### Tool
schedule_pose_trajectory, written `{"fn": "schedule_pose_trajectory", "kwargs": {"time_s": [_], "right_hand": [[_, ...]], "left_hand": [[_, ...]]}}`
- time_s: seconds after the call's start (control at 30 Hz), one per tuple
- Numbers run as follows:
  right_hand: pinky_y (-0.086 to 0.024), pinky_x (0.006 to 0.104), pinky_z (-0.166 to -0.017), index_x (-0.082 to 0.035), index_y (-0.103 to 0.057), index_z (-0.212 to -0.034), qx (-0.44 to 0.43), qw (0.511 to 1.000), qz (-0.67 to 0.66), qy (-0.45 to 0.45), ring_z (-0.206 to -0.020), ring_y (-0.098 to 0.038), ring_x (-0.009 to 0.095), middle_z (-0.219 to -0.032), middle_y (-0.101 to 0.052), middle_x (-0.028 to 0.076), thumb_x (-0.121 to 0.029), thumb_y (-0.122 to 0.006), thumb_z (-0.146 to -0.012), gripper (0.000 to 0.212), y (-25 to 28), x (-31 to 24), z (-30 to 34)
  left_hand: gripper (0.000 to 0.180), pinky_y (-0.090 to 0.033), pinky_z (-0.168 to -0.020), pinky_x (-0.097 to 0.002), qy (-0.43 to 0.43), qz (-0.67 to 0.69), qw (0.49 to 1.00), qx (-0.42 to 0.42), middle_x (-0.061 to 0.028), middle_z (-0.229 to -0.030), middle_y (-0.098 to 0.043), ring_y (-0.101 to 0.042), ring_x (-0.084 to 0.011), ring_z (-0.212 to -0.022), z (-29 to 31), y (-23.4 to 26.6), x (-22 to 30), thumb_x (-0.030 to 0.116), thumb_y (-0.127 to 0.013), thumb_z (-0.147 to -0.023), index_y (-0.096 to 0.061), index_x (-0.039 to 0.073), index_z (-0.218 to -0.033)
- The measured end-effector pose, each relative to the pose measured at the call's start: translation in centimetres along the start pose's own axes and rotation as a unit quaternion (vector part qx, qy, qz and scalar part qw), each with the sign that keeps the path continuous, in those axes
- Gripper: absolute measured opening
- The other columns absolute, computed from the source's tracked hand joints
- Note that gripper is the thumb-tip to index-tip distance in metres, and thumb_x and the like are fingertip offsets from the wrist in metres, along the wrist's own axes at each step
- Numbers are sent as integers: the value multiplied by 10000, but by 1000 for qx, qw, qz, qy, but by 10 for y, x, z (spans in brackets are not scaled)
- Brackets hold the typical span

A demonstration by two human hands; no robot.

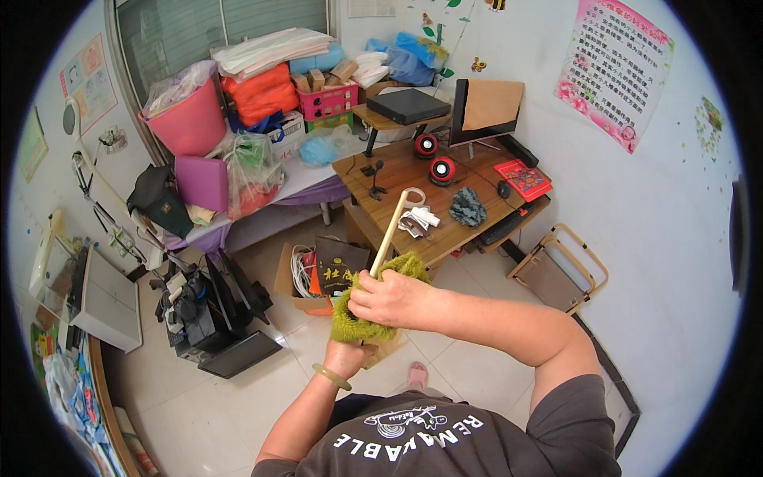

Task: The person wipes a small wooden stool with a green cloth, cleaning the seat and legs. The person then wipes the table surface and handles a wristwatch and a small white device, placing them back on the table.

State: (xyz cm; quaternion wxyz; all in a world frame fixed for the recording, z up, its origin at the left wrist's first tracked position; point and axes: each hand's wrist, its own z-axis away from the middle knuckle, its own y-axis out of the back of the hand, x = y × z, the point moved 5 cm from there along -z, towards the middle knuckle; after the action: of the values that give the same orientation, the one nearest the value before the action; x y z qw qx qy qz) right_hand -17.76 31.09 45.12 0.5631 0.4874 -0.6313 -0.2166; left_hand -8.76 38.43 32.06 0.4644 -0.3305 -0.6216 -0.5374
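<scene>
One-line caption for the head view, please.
Both hands grip a shaggy green mop head on a pale wooden pole.

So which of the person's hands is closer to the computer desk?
The right. The right hand grips the top of the green fuzzy duster head, just below the wooden desk in the picture; the left hand is under the duster, farther away.

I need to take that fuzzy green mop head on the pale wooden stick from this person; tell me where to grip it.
Grip the bare pale wooden stick above the fuzzy green mop head, coming from the desk side. That stretch juts up free, while the right hand covers the head and the left hand holds below it.
</scene>
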Motion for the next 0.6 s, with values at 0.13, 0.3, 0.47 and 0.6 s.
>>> {"fn": "schedule_pose_trajectory", "kwargs": {"time_s": [0.13, 0.3, 0.47, 0.6], "right_hand": [[-450, 256, -538, -105, -590, -1015, -16, 1000, -13, -19, -988, -597, 211, -905, -555, 14, -197, -622, -752, 281, -4, 14, 4], [-435, 242, -522, -126, -579, -952, -4, 999, -19, -37, -882, -587, 166, -843, -517, -6, -192, -616, -751, 215, 8, 34, 7], [-472, 260, -554, -120, -555, -861, 0, 997, 13, -74, -838, -581, 166, -823, -535, 0, -166, -615, -745, 138, 13, 67, 18], [-483, 274, -569, -118, -527, -800, -26, 986, 80, -143, -819, -574, 183, -831, -544, 16, -155, -613, -709, 131, 31, 122, 48]], "left_hand": [[709, -466, -943, -360, 45, -116, 992, -20, -161, -1224, -603, -584, -272, -1145, -2, 5, 2, 71, -792, -637, -514, 23, -1288], [514, -513, -778, -457, 52, -192, 980, -16, -244, -876, -678, -655, -402, -860, -5, 9, 3, 276, -724, -697, -620, -14, -1108], [440, -515, -753, -472, 68, -212, 975, -19, -234, -824, -678, -661, -396, -805, -4, 14, 4, 273, -722, -692, -640, -2, -1026], [390, -517, -734, -474, 65, -201, 977, -35, -226, -815, -679, -660, -394, -782, 4, 13, -4, 260, -719, -696, -646, 14, -990]]}}
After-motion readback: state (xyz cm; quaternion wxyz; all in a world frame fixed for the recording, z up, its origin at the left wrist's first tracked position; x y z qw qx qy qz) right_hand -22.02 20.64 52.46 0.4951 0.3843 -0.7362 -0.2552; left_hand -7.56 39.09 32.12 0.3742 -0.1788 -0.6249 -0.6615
